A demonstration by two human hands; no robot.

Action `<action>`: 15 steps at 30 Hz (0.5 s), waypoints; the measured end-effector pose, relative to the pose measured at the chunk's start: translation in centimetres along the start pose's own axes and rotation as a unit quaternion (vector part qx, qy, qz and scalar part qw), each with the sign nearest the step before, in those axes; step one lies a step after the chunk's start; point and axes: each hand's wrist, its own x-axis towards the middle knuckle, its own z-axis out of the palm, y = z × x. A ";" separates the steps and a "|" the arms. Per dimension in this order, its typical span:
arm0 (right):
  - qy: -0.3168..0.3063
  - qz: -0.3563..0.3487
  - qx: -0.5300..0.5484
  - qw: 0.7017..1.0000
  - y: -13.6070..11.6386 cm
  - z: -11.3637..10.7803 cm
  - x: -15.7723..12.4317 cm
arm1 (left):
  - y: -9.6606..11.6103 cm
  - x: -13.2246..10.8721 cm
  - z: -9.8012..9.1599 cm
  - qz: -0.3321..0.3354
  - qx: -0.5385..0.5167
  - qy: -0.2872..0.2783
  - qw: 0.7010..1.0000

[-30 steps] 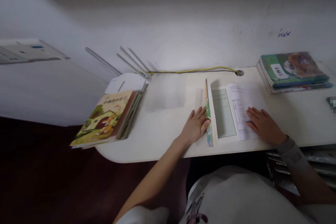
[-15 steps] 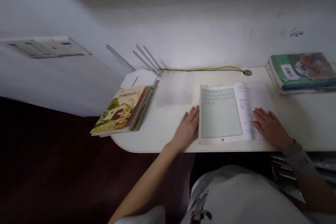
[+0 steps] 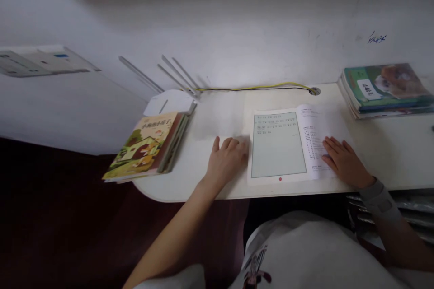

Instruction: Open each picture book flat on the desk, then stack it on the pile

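An open book (image 3: pixel 285 144) lies flat on the white desk (image 3: pixel 217 117), showing a pale green left page and a white printed right page. My right hand (image 3: pixel 342 162) rests flat on the right page, fingers stretched out. My left hand (image 3: pixel 225 160) lies on the desk just left of the book, fingers loosely curled, holding nothing; its fingertips are near the book's left edge.
A stack of picture books (image 3: pixel 149 146) overhangs the desk's left end beside a white router (image 3: pixel 169 101) with antennas. Another book stack (image 3: pixel 384 90) sits at the far right. A yellow cable (image 3: pixel 257 87) runs along the wall to a hole.
The book's left cover went from standing on edge to lying flat open. My left hand let go of it and moved a little left onto the desk. My right hand stayed put.
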 end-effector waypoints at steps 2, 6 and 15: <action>0.002 -0.002 0.000 1.000 0.0 0.1 0.0 | -0.1 -0.3 0.3 -0.030 0.000 0.032 0.999; 0.007 -0.005 -0.002 1.000 0.1 0.2 -0.1 | 1.5 -0.7 1.5 0.015 -0.071 0.057 0.996; 0.013 -0.010 -0.011 1.000 0.1 0.2 -0.1 | 1.0 4.8 5.3 0.005 -0.133 -0.083 0.988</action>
